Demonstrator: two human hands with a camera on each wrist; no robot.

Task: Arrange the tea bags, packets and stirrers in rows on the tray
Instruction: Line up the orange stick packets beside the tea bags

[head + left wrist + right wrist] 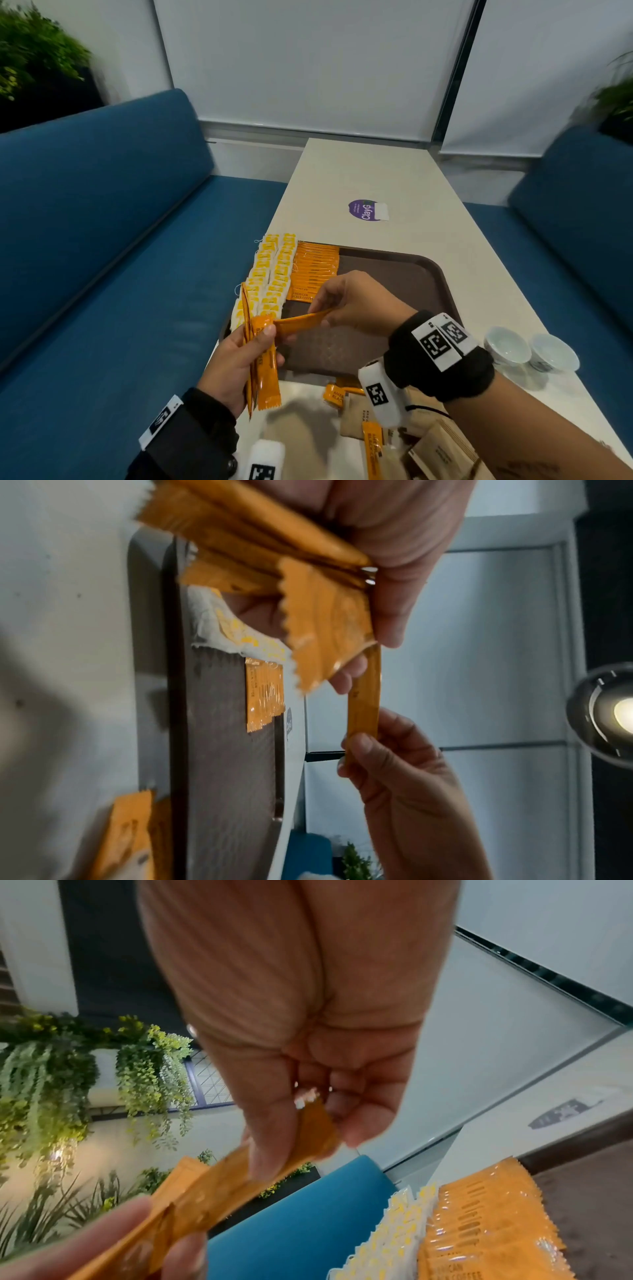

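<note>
Head view: high above the near end of the long pale bench (394, 178), facing forward and down along it toward the white far wall. Left wrist view: very close behind the left hand (394, 547), rolled sideways, facing across the dark brown plastic tray (219, 750). Right wrist view: close behind the right hand (308, 1015), facing left toward the blue padded seat (301, 1204). Shared by all three: the row of orange foil coffee sachets (317, 270) on the tray.

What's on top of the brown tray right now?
On the tray: two rows of yellow tea bags and a row of orange coffee packets, all at its left end. Both hands cover part of the near middle.
</note>
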